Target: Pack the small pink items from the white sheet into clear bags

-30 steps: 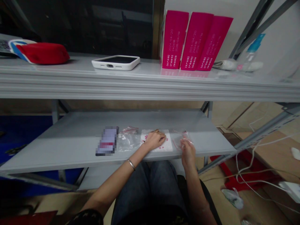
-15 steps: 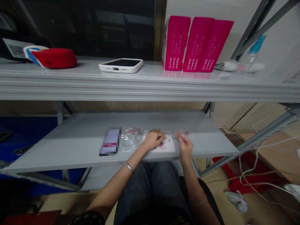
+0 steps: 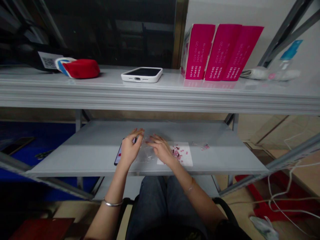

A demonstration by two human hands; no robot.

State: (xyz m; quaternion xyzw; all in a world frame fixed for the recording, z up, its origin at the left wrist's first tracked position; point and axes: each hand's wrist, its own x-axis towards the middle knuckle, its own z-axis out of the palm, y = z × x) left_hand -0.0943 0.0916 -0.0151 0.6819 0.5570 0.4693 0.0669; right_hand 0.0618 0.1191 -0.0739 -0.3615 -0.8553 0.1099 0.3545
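Note:
On the lower grey shelf [image 3: 87, 156] my left hand [image 3: 130, 148] and my right hand [image 3: 161, 150] meet over a pile of small clear plastic bags [image 3: 147, 151]. Both hands have their fingers stretched towards the bags; whether they grip one I cannot make out. Right of my right hand lies a white sheet [image 3: 183, 155] with several small pink pieces on it. Farther right one small clear bag [image 3: 201, 145] with pink contents lies alone. A dark phone [image 3: 118, 156] lies under my left hand, mostly hidden.
The upper shelf [image 3: 160, 96] carries a white phone [image 3: 142, 74], three pink boxes [image 3: 220, 51], a red pouch [image 3: 81, 68], a folded cloth [image 3: 255, 72] and a clear bottle [image 3: 285, 66]. White cables [image 3: 287, 186] trail over the floor at right.
Both hands have moved left, off the white sheet and the right-hand bag, onto the pile of clear bags. The small bag with pink contents now lies released at right. The view shifted left.

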